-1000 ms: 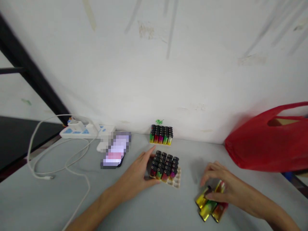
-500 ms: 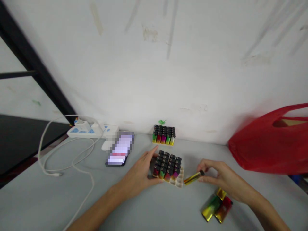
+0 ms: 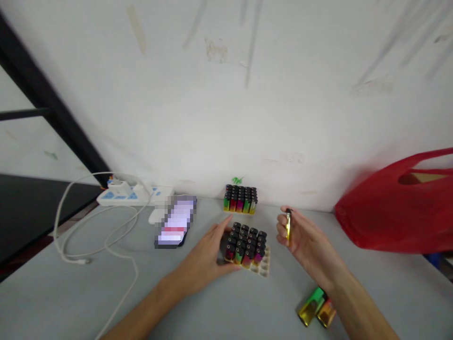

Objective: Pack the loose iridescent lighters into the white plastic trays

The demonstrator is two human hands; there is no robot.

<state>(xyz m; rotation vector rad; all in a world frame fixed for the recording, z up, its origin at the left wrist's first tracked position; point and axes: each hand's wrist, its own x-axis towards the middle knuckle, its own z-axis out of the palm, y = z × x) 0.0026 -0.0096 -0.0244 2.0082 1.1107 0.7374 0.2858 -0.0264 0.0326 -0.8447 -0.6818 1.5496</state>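
My left hand (image 3: 205,257) grips the left side of a pale tray (image 3: 264,268) with round sockets, its thumb at the near edge and a finger at the far edge. Several upright lighters (image 3: 247,245) with black tops and shiny coloured bodies fill most of it; bare sockets show along the right side. To the right of the tray, my right hand (image 3: 300,241) is raised with its fingers closed on a gold lighter (image 3: 289,226), held nearly upright, black top up. Below the right wrist lie a green-and-gold lighter (image 3: 312,307) and a red-gold lighter (image 3: 326,313), the latter partly hidden by the forearm.
Another block of upright lighters (image 3: 240,199) stands against the wall. On the left are a phone (image 3: 177,222), a white power strip (image 3: 123,193) and a loose white cable (image 3: 136,269). A red bag (image 3: 382,212) sits at the right on the grey table (image 3: 212,307).
My right hand has lifted and moved slightly away from me, turning the gold lighter from slanted to nearly upright. My left hand and the tray have stayed in place.
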